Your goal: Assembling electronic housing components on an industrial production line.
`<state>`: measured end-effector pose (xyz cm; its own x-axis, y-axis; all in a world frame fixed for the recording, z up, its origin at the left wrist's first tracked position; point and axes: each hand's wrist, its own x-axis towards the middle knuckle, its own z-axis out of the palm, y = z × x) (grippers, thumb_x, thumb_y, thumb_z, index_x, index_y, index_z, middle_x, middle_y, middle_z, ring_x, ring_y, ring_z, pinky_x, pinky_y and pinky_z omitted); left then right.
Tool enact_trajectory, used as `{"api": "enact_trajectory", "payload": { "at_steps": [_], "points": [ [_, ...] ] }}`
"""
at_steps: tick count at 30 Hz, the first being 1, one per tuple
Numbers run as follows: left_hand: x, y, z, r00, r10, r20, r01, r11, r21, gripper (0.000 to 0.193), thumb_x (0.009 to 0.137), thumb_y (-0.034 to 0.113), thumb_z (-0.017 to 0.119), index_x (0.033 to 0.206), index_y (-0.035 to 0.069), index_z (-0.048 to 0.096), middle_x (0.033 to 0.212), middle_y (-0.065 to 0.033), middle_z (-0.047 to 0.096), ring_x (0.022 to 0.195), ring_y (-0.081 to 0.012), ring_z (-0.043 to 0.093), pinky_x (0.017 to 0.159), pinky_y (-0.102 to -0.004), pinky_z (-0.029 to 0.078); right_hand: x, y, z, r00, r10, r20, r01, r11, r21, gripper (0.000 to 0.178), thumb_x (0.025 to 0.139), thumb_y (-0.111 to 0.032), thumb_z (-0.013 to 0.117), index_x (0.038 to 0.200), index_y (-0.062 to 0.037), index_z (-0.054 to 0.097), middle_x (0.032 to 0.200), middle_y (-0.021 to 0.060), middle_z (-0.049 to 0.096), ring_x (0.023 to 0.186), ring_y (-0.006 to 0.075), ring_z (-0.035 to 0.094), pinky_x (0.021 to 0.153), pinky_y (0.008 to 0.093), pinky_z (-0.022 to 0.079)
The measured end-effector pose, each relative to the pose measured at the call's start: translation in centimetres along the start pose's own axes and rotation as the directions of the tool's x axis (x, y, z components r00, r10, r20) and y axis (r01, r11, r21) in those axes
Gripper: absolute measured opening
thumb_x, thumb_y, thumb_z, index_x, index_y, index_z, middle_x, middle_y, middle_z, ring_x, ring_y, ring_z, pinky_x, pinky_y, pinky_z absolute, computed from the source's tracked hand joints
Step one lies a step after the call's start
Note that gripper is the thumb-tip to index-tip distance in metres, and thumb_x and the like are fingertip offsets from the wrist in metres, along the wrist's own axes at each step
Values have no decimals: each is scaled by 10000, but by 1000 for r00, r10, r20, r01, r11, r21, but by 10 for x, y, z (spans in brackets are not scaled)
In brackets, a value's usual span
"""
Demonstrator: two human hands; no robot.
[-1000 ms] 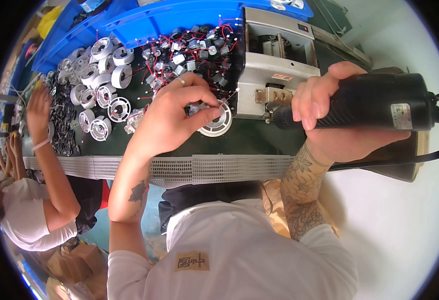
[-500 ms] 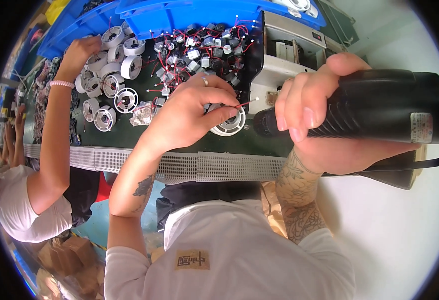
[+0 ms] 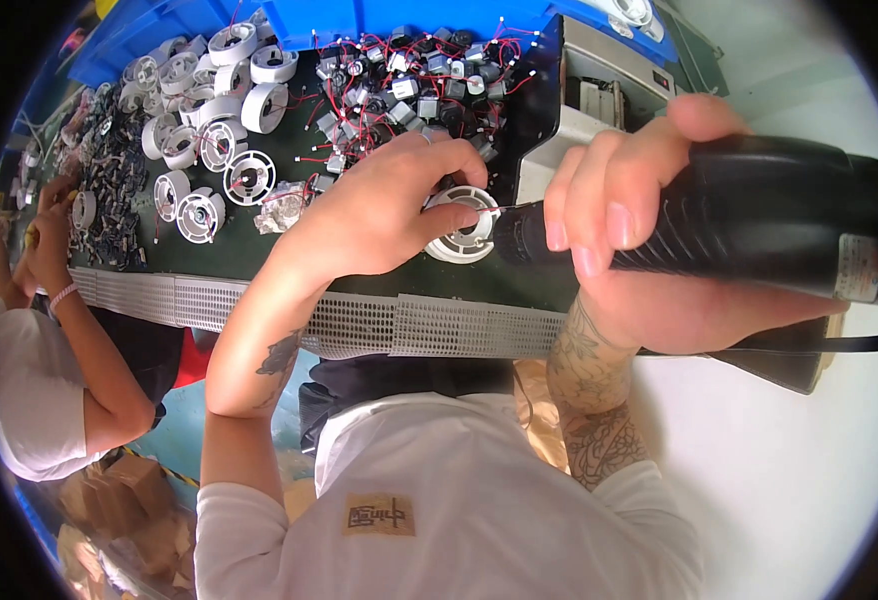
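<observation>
My left hand (image 3: 379, 205) is closed on a round white plastic housing (image 3: 452, 246) at the table's near side. Its thumb presses over the ring's inner opening, and the curled fingers hide part of the far rim. In my right hand (image 3: 624, 215) is a black electric screwdriver (image 3: 759, 215), held sideways with fingers wrapped round its ridged body. The tool's narrow front end (image 3: 521, 236) points left and appears beside the housing's right rim. Whether it touches the housing I cannot tell.
Small motors with red wires (image 3: 409, 90) are heaped beyond my left hand. White round housings (image 3: 221, 140), dark cable bundles (image 3: 109, 190) and a co-worker's arm (image 3: 84, 320) are to the left. Blue bins (image 3: 399, 18) and a pale metal machine (image 3: 599, 65) stand behind; perforated edging (image 3: 359, 325) lines the front.
My left fingers no longer pinch the red wire upright; the thumb now presses into the housing. The screwdriver's front end appears closer to it. The co-worker's arm has drawn back left from the white housings.
</observation>
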<state>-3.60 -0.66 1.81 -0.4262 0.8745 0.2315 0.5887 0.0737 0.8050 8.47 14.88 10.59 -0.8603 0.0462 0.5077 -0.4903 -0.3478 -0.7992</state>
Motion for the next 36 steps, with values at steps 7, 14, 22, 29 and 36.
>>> {"api": "enact_trajectory", "payload": {
  "at_steps": [7,14,22,29,36],
  "points": [
    [4,-6,4,1000,18,-19,-19,997,-75,243,773,71,711,982,57,589,921,-116,610,926,-314,583,802,-410,464,10,14,-4,998,26,52,-25,1000,-10,1100,727,-888,398,1414,-29,384,854,72,580,654,202,551,592,371,420],
    [4,-10,5,999,46,-17,-47,997,-63,242,754,59,706,957,51,575,917,-121,611,930,-317,586,800,-412,467,9,18,3,998,54,43,-55,998,17,1105,693,-901,429,1365,-24,425,839,62,578,643,193,556,567,360,426],
    [3,-12,9,999,31,-12,-32,995,-95,243,751,59,697,961,46,575,928,-129,610,940,-320,587,804,-418,467,16,27,-28,971,76,228,-76,997,-12,1137,661,-917,448,1328,4,445,809,82,581,610,202,559,539,366,436],
    [-1,2,2,993,-120,-19,119,990,-77,337,767,89,737,1060,29,582,968,-124,628,913,-279,607,793,-371,483,8,24,-24,986,-91,136,63,979,193,1077,764,-861,394,1389,15,407,839,85,574,645,198,549,580,340,425],
    [-33,29,26,950,34,-312,39,974,223,553,646,111,834,1142,57,595,1170,-110,603,1086,-314,555,928,-397,452,-8,-12,-56,977,-212,28,209,974,86,1112,734,-905,337,1322,34,442,779,84,582,557,185,538,490,349,434]
  ]
}}
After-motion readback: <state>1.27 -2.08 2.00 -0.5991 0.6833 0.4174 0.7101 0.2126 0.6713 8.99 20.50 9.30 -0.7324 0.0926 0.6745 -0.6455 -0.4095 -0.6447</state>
